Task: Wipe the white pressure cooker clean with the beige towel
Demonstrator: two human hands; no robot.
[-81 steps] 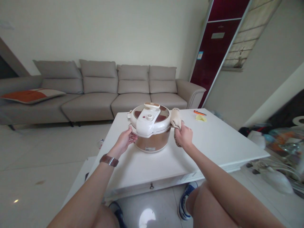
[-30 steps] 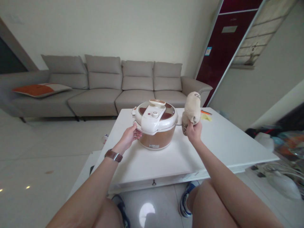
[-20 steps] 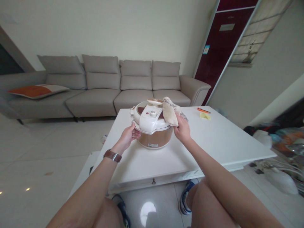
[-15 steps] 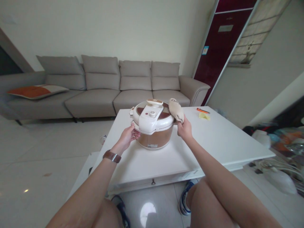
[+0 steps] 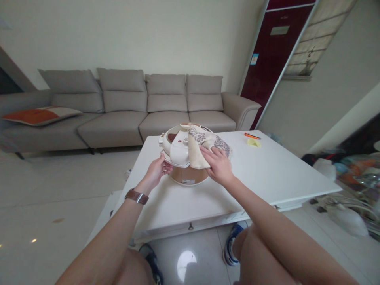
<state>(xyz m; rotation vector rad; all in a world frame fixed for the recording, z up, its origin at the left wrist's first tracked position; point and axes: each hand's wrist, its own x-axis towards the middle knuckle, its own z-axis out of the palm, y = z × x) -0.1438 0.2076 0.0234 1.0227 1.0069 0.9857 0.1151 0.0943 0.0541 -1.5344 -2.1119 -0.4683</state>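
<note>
A round white electric cooker (image 5: 177, 156) with a gold-brown lower body stands upright on the white table. My left hand (image 5: 157, 168) grips the cooker's left front edge, thumb on top and fingers below it. A cream cloth (image 5: 198, 152) with a dark pattern lies spread over the right half of the lid. My right hand (image 5: 219, 164) rests on the cloth with its fingers stretched flat, pressing it against the lid's right side. The cloth hides that part of the lid and part of the control panel.
An orange box cutter (image 5: 252, 136) and a yellow scrap (image 5: 253, 143) lie on the white table (image 5: 276, 174) to the right. Behind stands a grey sofa (image 5: 164, 118) with an orange cushion (image 5: 41, 115). Bags and cables crowd the floor at right.
My right hand has moved left from the cooker's right side onto the lid's front. The bunched cloth is now spread across the lid. My left hand keeps its grip.
</note>
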